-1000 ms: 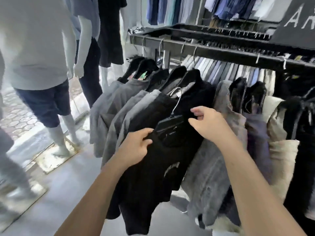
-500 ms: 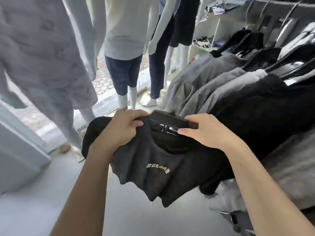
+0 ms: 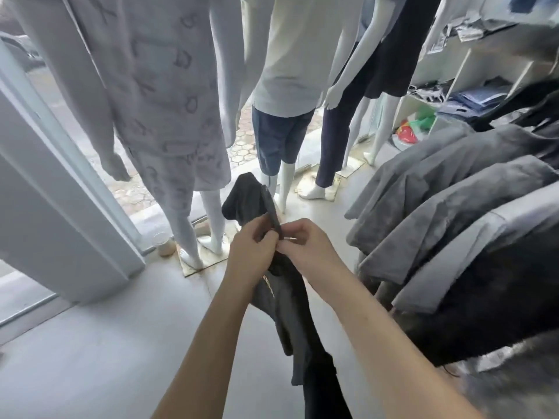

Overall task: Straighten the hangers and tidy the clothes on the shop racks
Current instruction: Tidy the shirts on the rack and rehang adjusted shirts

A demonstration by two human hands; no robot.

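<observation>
On the shop floor [image 3: 106, 343] before the mannequins [image 3: 281, 86], a black T-shirt [image 3: 292, 309] is held at frame centre, apart from the hung garments [image 3: 447, 189] at right, its hanger [image 3: 272, 211] gripped by the left hand [image 3: 252, 255] and pinched by the right hand [image 3: 311, 247]; rehanging is judged outstanding.

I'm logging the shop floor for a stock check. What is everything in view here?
mannequins: at least three, white, dressed, along the window
black T-shirt: one, black with pale print, held up, centre
hanger: one, black, in the T-shirt, steeply tilted
hung garments: several, grey then black, right side
folded clothes: one stack, blue, shelf upper right
bag: one, red and green, low in the shelving
cup: one, clear, floor by the door frame
left hand: one, grips hanger and T-shirt
right hand: one, pinches the hanger's hook end
</observation>
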